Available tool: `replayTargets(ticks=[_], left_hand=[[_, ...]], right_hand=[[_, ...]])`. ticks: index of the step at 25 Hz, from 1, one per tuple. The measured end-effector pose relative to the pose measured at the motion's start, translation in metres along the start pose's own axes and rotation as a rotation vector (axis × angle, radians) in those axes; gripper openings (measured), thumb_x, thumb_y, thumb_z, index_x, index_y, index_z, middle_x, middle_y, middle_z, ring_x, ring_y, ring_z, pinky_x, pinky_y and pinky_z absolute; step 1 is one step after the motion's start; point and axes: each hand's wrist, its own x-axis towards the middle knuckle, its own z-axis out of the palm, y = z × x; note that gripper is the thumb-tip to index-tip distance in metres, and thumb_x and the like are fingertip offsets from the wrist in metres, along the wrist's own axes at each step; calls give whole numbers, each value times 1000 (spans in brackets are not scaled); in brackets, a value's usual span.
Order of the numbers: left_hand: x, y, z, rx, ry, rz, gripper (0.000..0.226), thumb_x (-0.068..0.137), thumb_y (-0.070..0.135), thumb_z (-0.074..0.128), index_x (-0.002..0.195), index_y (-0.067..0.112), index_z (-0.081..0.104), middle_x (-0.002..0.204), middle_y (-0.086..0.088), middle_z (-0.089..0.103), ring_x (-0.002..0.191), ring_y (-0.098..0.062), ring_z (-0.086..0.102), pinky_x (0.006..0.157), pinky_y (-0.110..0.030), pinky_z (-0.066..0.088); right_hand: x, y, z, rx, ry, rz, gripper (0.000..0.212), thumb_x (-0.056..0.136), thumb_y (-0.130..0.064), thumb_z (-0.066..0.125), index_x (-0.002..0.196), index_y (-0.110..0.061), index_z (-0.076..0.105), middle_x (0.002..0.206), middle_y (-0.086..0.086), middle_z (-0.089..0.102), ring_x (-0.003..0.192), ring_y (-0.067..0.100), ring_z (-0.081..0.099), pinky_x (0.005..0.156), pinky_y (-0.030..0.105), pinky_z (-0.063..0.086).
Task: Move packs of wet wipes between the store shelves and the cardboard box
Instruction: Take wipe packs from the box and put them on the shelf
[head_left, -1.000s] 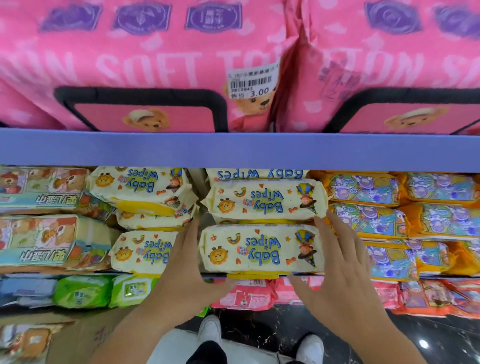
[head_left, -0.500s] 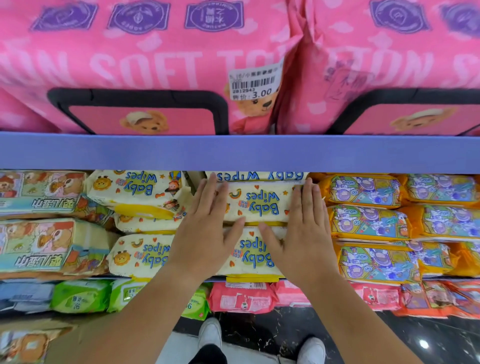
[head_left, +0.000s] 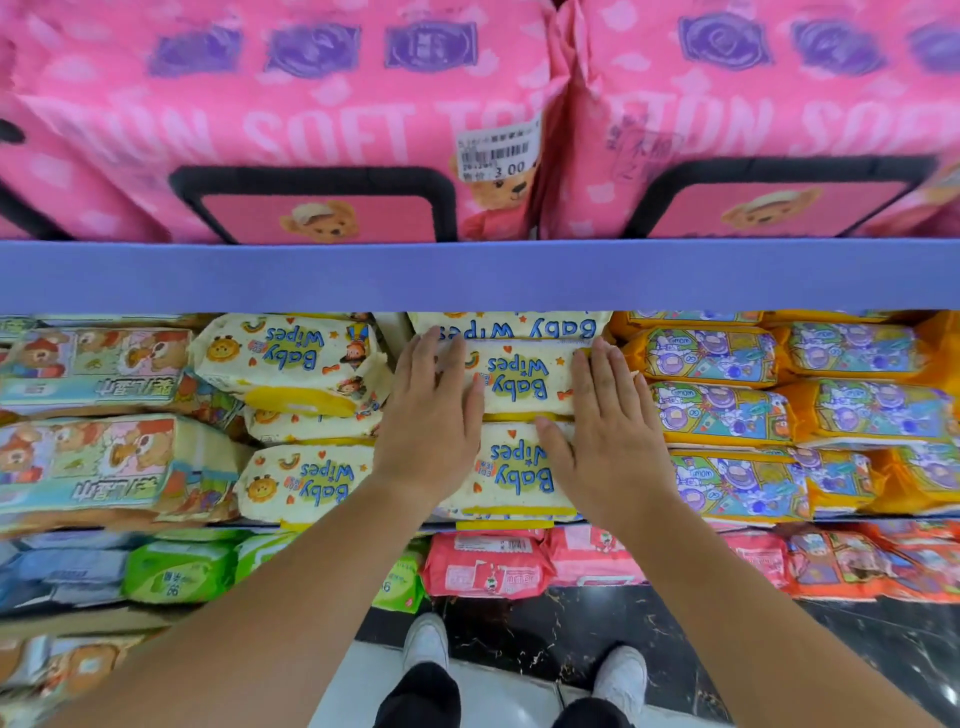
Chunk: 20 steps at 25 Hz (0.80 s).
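A stack of cream "Baby Wipes" packs stands on the middle shelf under the purple shelf edge (head_left: 478, 275). My left hand (head_left: 431, 415) lies flat with straight fingers on the left side of the stack. My right hand (head_left: 608, 431) lies flat on its right side. Between them show the middle pack (head_left: 519, 379) and the bottom pack (head_left: 514, 473); a third pack (head_left: 511, 326) lies on top. Further cream packs (head_left: 301, 480) are stacked to the left. A corner of the cardboard box (head_left: 62, 670) shows at the bottom left.
Orange wipes packs (head_left: 727, 415) fill the shelf to the right, bear-print packs (head_left: 93, 462) the left. Big pink bags (head_left: 291, 119) sit on the shelf above. Pink packs (head_left: 483, 566) and green packs (head_left: 176, 571) lie on the lowest shelf. My white shoes (head_left: 426, 639) stand on the floor.
Both hands moved from the sides of the bottom pack up onto the front of the stack and now lie flat against it. The bottom pack has slid back into the shelf.
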Motion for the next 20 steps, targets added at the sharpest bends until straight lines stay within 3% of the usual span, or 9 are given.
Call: replayTargets(ticks=[3,6,8,9,12,15,17,20], left_hand=[[-10,-4,-32,-101,-186,-4,62,107,48,35,161,21,25,170,0,13,158,-19,7,128,-42,15],[-32,-2,-67,-253,-227,-84,68,103,54,43,162,24,26,169,1,21,156,-17,14,127,-36,16],[-49,3,-87,-384,-346,-178,70,102,60,39,162,26,25,169,4,22,156,-15,15,126,-39,18],[-56,5,-96,-468,-403,-238,71,101,63,37,162,27,27,169,6,22,156,-14,15,126,-38,18],[-82,15,-126,-685,-454,-358,63,103,61,34,156,27,39,164,8,33,152,-14,28,115,-28,22],[-110,27,-158,-837,-401,-440,54,108,49,35,155,24,41,155,8,42,142,-7,35,111,-26,25],[-131,30,-176,-892,-351,-492,51,109,45,36,154,22,42,143,10,45,130,-3,37,106,-25,27],[-170,31,-200,-903,-257,-554,50,108,47,37,153,25,43,153,10,43,139,-9,39,109,-29,27]], right_hand=[[-3,1,-27,273,-101,71,84,90,-66,12,158,-20,29,168,0,17,156,17,8,126,43,9],[-17,-5,-65,499,-108,210,78,87,-71,21,147,-27,45,142,-4,54,132,22,48,112,43,37],[-31,-14,-82,646,-191,297,75,84,-77,23,145,-37,44,128,-4,61,111,19,62,99,45,49],[-38,-18,-91,710,-220,336,72,85,-78,24,144,-41,42,129,-3,61,110,19,63,99,46,51],[-64,-32,-121,794,-244,404,57,100,-65,27,149,-39,38,142,-9,50,129,14,49,111,40,37],[-95,-46,-145,901,-289,476,53,105,-52,31,154,-30,35,146,-11,43,135,9,39,109,28,26],[-115,-56,-153,955,-286,489,53,105,-51,33,154,-31,37,155,-10,38,144,12,35,117,31,25],[-143,-73,-164,1025,-268,462,54,104,-51,37,153,-29,39,161,-9,33,148,11,29,123,34,19]])
